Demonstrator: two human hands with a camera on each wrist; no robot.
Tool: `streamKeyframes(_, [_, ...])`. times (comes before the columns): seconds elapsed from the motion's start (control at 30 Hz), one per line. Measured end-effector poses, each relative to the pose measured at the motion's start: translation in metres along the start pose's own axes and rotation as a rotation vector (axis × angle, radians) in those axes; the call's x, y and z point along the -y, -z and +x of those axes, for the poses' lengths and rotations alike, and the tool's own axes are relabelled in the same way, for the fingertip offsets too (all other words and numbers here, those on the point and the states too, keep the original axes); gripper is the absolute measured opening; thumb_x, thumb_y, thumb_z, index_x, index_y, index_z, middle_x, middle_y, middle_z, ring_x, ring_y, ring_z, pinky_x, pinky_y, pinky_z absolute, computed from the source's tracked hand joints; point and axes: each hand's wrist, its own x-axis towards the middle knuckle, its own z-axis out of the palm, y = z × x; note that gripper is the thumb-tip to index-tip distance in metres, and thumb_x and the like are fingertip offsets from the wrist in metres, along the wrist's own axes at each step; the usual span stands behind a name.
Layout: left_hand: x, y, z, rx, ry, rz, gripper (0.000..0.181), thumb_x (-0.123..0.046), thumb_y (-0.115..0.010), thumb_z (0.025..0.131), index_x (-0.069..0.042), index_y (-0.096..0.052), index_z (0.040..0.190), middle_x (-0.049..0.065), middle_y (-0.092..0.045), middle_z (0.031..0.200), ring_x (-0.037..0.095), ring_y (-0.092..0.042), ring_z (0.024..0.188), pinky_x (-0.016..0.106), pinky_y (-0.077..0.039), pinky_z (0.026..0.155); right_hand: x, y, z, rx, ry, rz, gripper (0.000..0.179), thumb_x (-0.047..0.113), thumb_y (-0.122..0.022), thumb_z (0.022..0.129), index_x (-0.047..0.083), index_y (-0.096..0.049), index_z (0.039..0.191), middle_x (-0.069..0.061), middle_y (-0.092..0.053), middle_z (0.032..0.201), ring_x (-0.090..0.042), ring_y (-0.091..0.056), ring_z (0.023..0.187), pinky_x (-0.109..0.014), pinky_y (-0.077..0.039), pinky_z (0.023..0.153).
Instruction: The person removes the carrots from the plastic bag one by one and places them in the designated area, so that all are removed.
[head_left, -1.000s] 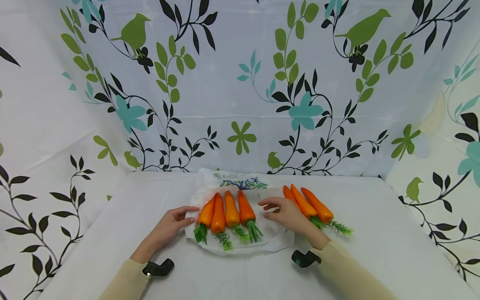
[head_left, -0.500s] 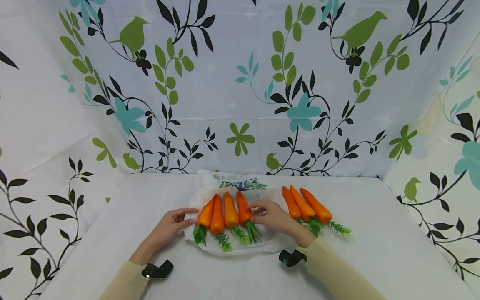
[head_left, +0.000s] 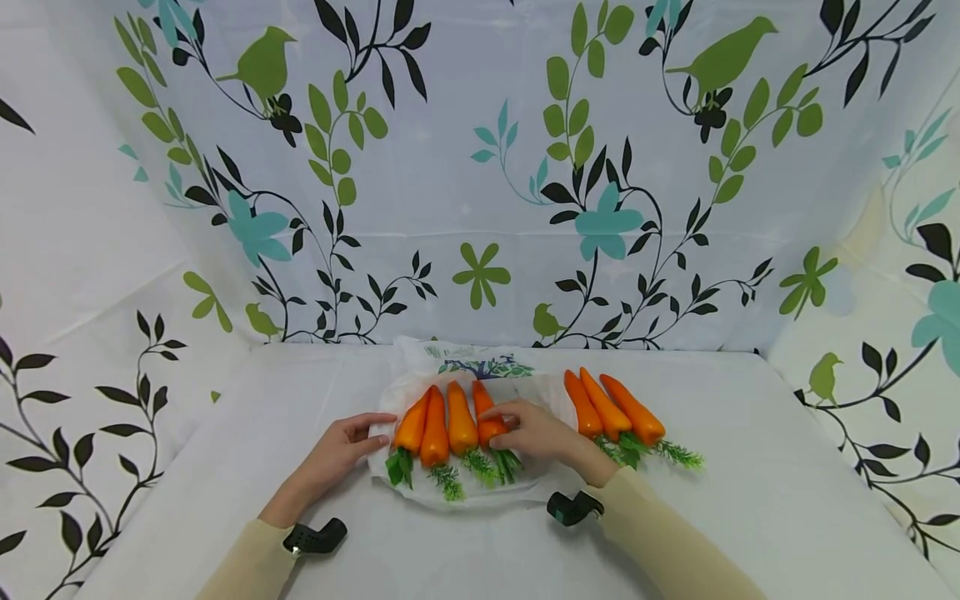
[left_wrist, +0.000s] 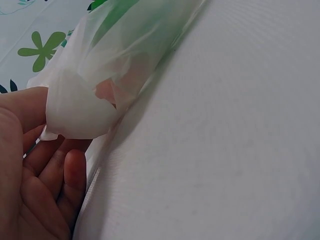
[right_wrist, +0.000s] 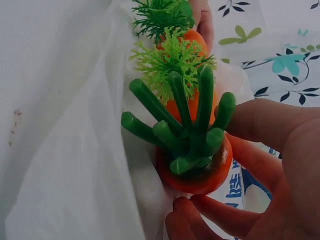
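The bag (head_left: 543, 392) lies flat and reaches the far edge of the table (head_left: 750, 500); close to the bag's own far edge there is a printed tree (head_left: 487, 367) with blue and green leaves. In the right wrist view, some blue characters (right_wrist: 234, 190) show beside the fingers, but they are partly covered and I cannot read them surely. The right hand (head_left: 528, 429) comes in from the right side with bent fingers; it grips the held carrot (head_left: 482, 398), the thumb at one side and the fingers at the other. This carrot lies on the bag, its green stalks toward the near edge. The left hand (head_left: 348, 442) pinches the bag's left edge between its fingers. Three more carrots (head_left: 435, 429) lie on the bag between the hands, and three loose carrots (head_left: 609, 408) lie on the table, just beyond the bag's right edge.
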Motion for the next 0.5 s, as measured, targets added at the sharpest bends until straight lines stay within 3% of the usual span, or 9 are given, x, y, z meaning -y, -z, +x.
streamKeyframes(0.33, [0.0054, 0.0001, 0.0021, -0.01, 0.007, 0.03, 0.038, -0.024, -0.071, 0.093, -0.013, -0.066, 0.13, 0.012, -0.057, 0.137, 0.025, -0.049, 0.109, 0.027, -0.041, 0.09, 0.0044, -0.0023, 0.0021, -0.001, -0.036, -0.006, 0.039, 0.022, -0.078, 0.086, 0.02, -0.067, 0.124, -0.002, -0.061, 0.116, -0.022, -0.055, 0.096, -0.038, -0.048, 0.083])
streamKeyframes(0.5, [0.0071, -0.0009, 0.0029, -0.013, 0.027, 0.031, 0.039, -0.027, -0.072, 0.092, -0.016, -0.067, 0.13, 0.01, -0.059, 0.136, 0.023, -0.053, 0.114, 0.033, -0.042, 0.096, 0.0028, -0.0039, 0.003, -0.017, -0.034, 0.022, 0.041, 0.021, -0.081, 0.082, 0.019, -0.068, 0.121, -0.003, -0.062, 0.117, -0.022, -0.058, 0.096, -0.038, -0.049, 0.082])
